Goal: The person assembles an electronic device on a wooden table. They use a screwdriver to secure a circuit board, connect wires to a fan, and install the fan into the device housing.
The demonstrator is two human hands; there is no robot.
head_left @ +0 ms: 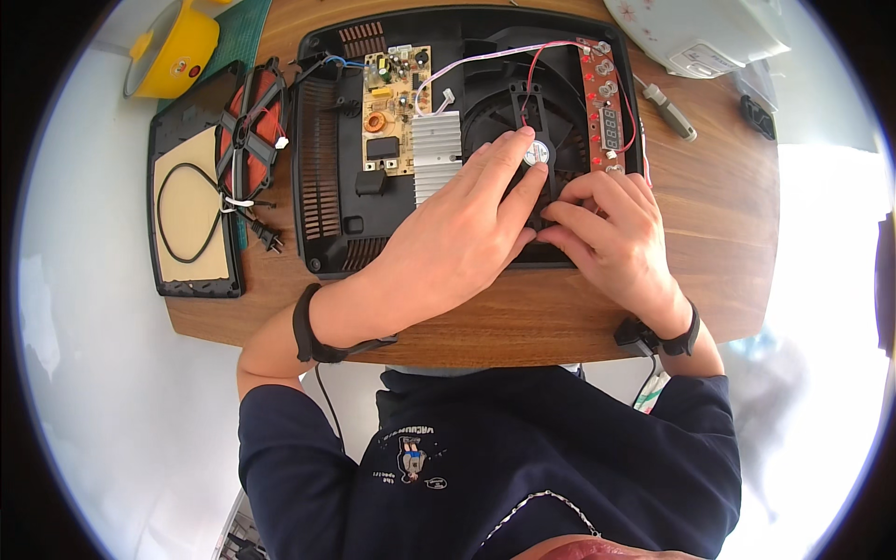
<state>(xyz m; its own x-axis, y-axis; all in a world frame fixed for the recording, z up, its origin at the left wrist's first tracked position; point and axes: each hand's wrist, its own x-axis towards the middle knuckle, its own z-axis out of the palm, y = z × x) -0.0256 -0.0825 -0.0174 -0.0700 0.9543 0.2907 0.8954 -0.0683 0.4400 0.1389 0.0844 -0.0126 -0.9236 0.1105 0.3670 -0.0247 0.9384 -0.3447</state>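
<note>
Wooden table [714, 215], upper half. On it, upper center, black appliance housing [383, 210]. Left hand [453, 224], center, nearly flat, fingers extended, gripping nothing visible. Right hand [616, 233], right of center, fingers curled toward thumb; whether pinching anything, cannot tell. Circuit board [394, 103], upper center-left; red display board [595, 103], farther right. Round-labelled fan hub [536, 153], center, by left fingertips.

The left hand [457, 222] stretches its fingers toward two o'clock; the right hand [618, 233], with curled fingers, points toward ten o'clock.
</note>
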